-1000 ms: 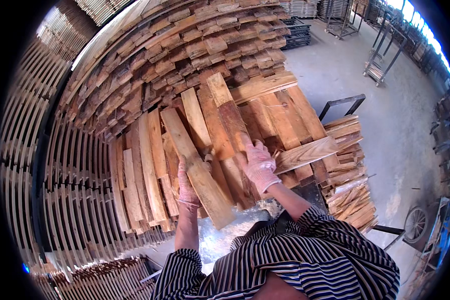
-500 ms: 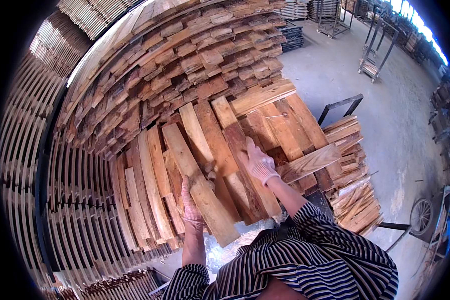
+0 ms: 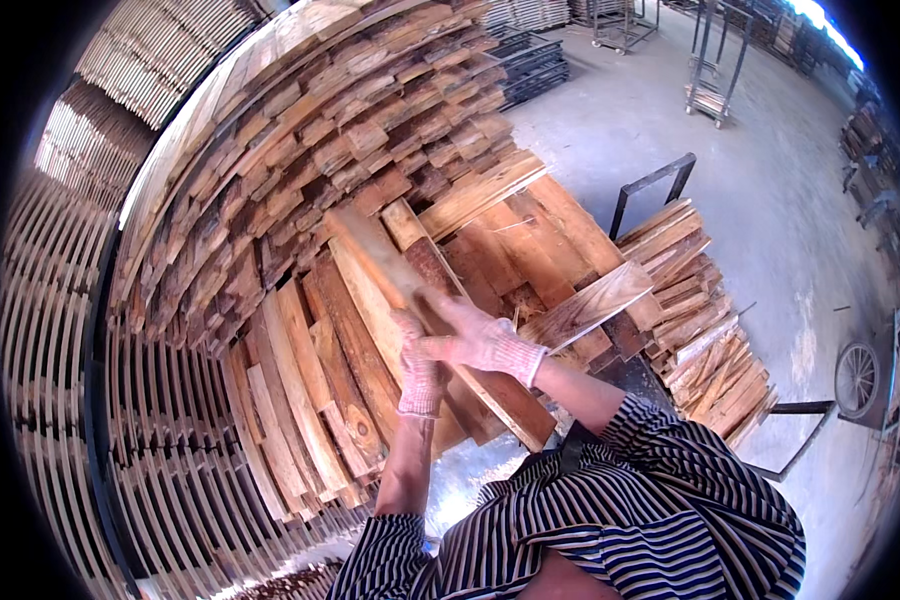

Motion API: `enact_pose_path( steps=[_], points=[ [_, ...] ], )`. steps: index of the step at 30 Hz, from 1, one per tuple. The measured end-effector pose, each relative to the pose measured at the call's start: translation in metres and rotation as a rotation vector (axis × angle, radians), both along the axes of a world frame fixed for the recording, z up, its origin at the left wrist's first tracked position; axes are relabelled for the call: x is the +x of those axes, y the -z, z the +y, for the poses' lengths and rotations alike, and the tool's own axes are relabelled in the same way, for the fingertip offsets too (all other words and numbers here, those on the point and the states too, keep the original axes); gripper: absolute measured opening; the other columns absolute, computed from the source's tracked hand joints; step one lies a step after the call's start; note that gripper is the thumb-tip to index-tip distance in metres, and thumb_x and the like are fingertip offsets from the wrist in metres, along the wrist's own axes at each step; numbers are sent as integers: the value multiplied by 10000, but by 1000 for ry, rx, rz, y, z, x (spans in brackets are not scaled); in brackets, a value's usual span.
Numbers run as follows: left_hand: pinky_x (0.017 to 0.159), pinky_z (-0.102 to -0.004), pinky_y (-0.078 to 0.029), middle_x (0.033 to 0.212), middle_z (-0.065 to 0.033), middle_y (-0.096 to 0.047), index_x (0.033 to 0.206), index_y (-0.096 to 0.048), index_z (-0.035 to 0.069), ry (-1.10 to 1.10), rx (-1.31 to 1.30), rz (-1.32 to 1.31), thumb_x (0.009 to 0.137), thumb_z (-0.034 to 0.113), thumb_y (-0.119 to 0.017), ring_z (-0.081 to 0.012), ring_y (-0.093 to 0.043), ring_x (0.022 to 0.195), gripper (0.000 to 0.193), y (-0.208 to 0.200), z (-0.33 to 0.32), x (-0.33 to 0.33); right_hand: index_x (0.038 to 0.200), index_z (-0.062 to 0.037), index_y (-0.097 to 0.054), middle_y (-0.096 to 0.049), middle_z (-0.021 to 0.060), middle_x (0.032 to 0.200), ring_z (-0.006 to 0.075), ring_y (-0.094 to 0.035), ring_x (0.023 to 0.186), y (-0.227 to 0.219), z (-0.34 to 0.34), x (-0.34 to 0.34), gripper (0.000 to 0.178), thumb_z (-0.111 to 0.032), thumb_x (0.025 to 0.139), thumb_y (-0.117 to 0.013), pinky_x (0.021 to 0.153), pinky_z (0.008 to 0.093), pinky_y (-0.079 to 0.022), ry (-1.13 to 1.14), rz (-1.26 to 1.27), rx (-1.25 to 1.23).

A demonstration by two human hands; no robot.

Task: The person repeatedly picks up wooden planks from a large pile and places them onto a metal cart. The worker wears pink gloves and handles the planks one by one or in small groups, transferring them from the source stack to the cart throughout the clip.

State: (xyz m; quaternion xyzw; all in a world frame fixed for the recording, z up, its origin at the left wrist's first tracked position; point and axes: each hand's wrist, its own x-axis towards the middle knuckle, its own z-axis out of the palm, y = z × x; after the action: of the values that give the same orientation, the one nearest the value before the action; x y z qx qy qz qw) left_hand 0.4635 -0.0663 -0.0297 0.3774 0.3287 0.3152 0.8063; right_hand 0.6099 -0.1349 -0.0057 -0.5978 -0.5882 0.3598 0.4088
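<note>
Left grip [image 3: 422, 374] and right grip [image 3: 484, 345] seen close together, whether clamped cannot be told, blurred board [image 3: 372, 252] slanted up-left just ahead of both, other boards [image 3: 308, 365] laid side by side beneath, stack [image 3: 345, 148] piled beyond, cart [image 3: 708, 102] seen far off.

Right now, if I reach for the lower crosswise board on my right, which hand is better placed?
Probably your right hand: its wrist is close to the near end of the crosswise board. Your left hand is farther left, and would likely have to cross past the right.
</note>
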Motion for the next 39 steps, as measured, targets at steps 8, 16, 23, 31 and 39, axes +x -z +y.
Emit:
enact_pose_path(
  steps=[8, 16, 23, 31, 39],
  points=[
    [1276, -505, -161, 1635, -252, -338, 1605, -289, 13, 276, 1594, 1379, 1055, 517, -431, -448, -283, 1523, 760, 28, 79, 7, 1559, -140, -386, -552, 291, 1319, 461, -608, 1189, 25, 7, 57, 754, -439, 918, -648, 992, 529, -515, 238, -435, -199],
    [1274, -501, -189, 1622, -272, -350, 1577, -354, -14, 216, 1791, 1070, 1052, 381, -546, -412, -307, 1523, 684, 40, 80, 20, 1405, -138, -522, -586, 220, 1223, 410, -633, 1137, 56, 35, 68, 482, -387, 993, -515, 912, 517, -535, 382, -242, -66],
    [1240, -457, -286, 1593, -277, -395, 1569, -380, -12, 273, 1758, 898, 1047, 261, -568, -422, -363, 1491, 618, 39, 84, 10, 1358, -91, -553, -562, 256, 1268, 402, -606, 1166, 25, -37, 46, 521, -320, 907, -675, 875, 501, -539, 529, -424, 416],
    [1019, -410, -478, 1248, -237, -672, 1300, -607, -80, 262, 1334, 802, 1091, 260, -537, -334, -641, 1145, 405, -53, 68, 254, 937, -89, -636, -665, 76, 1069, 293, -676, 971, 97, -239, 109, 221, -305, 983, -645, 771, 432, -547, 364, 24, 258],
    [871, -415, -522, 1110, -93, -662, 1214, -682, 118, 798, 459, 817, 919, 665, -669, -234, -616, 998, 622, 163, -28, 604, 996, -75, -713, -691, 114, 1009, 348, -685, 946, 242, -333, 269, 230, -298, 968, -666, 794, 424, -547, 1037, 220, -416]
  ],
)
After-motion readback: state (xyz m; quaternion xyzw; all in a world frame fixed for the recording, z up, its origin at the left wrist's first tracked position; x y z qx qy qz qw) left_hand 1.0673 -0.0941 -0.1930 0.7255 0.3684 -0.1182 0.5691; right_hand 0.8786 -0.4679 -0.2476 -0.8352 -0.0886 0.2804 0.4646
